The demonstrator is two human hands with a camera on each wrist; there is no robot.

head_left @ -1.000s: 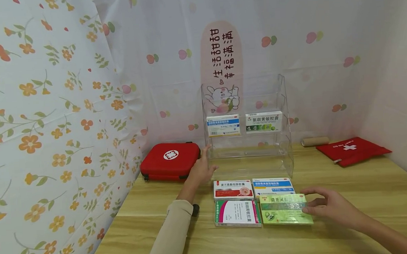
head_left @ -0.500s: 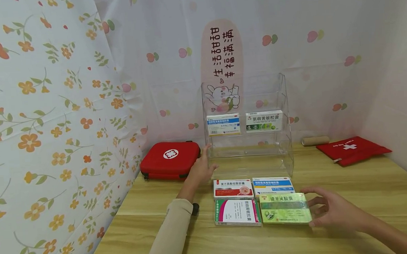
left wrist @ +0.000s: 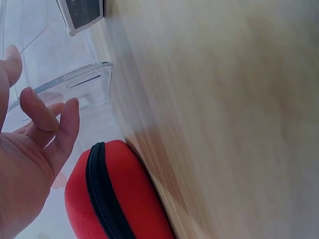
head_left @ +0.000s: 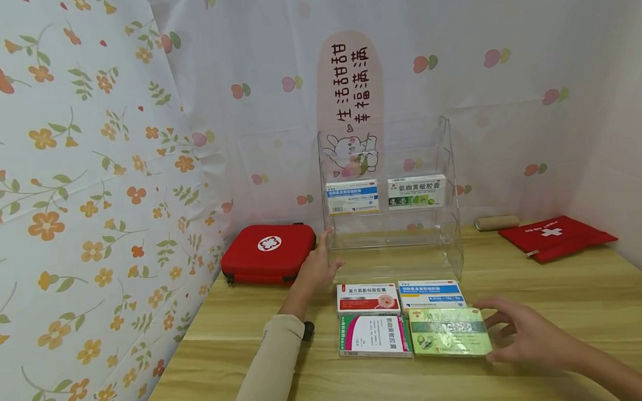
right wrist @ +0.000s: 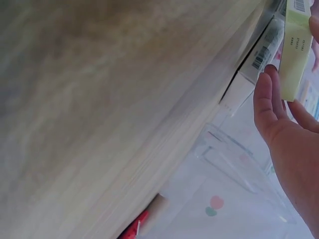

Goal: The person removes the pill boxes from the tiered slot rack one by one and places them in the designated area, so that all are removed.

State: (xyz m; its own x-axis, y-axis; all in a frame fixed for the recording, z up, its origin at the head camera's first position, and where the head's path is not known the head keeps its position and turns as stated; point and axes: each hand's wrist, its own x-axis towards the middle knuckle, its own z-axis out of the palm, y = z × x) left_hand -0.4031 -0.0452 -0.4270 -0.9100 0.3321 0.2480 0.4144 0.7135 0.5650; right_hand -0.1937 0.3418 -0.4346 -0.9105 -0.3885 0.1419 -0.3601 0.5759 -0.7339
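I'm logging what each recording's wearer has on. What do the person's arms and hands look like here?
The left arm wears a long beige sleeve reaching the wrist, with a small black device at the cuff. The left hand is bare, with no glove or ring visible. The right hand and right forearm are bare, with no sleeve in view.

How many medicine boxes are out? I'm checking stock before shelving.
6: two on the clear rack, blue and green; four on the table: red, blue, pink, and a green one the right hand holds.
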